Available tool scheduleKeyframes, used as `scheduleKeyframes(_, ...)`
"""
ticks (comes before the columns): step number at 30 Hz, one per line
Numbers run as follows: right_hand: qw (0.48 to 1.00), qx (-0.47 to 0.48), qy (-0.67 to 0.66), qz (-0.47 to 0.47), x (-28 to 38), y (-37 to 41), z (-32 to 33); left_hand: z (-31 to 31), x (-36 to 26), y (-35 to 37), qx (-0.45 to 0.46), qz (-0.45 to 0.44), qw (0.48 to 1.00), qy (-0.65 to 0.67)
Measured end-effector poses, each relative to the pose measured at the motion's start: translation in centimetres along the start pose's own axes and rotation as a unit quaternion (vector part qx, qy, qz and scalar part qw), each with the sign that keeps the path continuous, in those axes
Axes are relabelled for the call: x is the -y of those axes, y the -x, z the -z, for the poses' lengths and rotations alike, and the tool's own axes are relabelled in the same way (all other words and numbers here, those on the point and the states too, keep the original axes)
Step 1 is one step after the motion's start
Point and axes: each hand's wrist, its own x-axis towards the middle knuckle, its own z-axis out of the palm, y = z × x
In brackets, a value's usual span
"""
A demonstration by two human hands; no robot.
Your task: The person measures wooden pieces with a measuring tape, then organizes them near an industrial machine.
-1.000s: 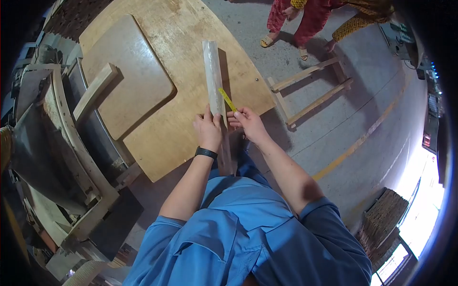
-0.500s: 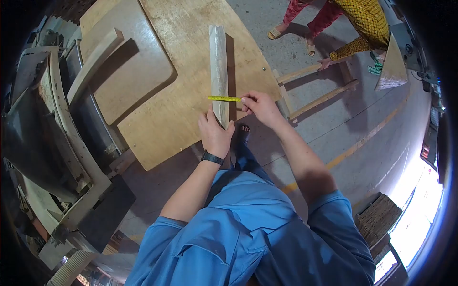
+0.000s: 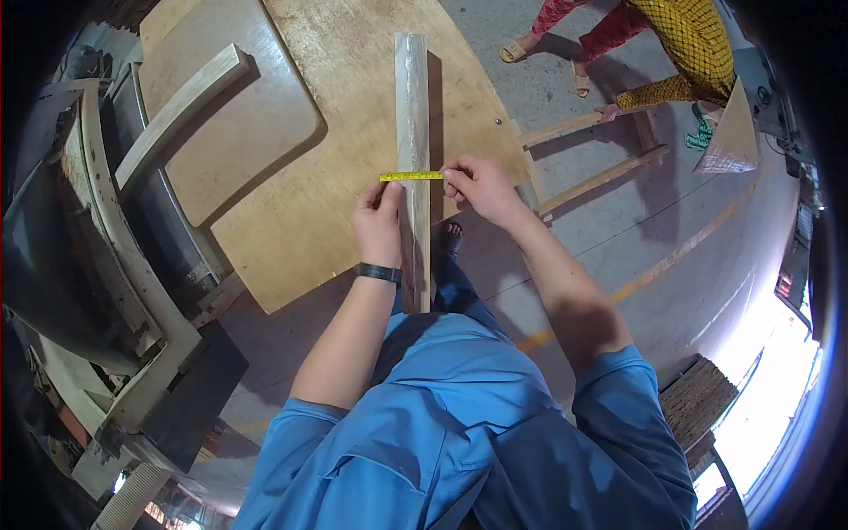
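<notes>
A long wooden bar (image 3: pixel 410 115), pale with a rough streaked face, lies across the tabletop edge and points from my waist away from me. Across it stretches a short yellow measuring tape (image 3: pixel 412 177). My right hand (image 3: pixel 484 193) pinches the tape's right end beside the bar; any tape case is hidden by the fingers. On the bar's left side, my left hand (image 3: pixel 380 225) has thumb and fingertips closed at the tape's left end, touching the bar's edge. A dark band circles the left wrist.
Under the bar is a plywood tabletop (image 3: pixel 309 221). A curved wooden piece (image 3: pixel 181 110) rests on a rounded panel (image 3: pixel 238 150) at left. Right of the table, another person's hand (image 3: pixel 608 113) touches a wooden frame (image 3: pixel 609 181). Curved wooden parts (image 3: pixel 115 212) stand far left.
My left hand has left the bar's near end and moved up to the tape's left end. The bar now shows down to my waist. The tape sits slightly higher in view.
</notes>
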Motion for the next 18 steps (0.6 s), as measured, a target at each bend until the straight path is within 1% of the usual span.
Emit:
scheduleKeyframes(2, 1.000, -0.002, -0.006, -0.004, -0.1, -0.1, -0.1, 0.1, -1.1, -0.4, -0.004, 0.094, 0.991, 0.099)
scheduleKeyframes(3, 1.000, -0.005, -0.011, -0.004, -0.2, -0.1, -0.2, 0.0, -1.3, -0.6, -0.015, 0.097, 0.990, 0.106)
scheduleKeyframes(6, 1.000, -0.006, -0.029, -0.008, -0.7, -0.4, -0.4, 0.0, -1.5, -0.8, 0.002, 0.100, 0.988, 0.117)
scheduleKeyframes(9, 0.999, -0.006, -0.034, -0.004, -0.9, -0.5, -0.6, 0.5, -0.9, -1.4, 0.014, 0.104, 0.991, 0.088)
scheduleKeyframes(13, 1.000, -0.005, -0.030, 0.007, -1.0, -0.7, -1.2, 0.7, -0.6, -1.4, 0.029, 0.104, 0.988, 0.106)
scheduleKeyframes(18, 0.999, -0.006, -0.036, -0.018, -0.5, -0.8, -1.2, 0.6, -0.7, -1.5, 0.032, 0.108, 0.987, 0.112)
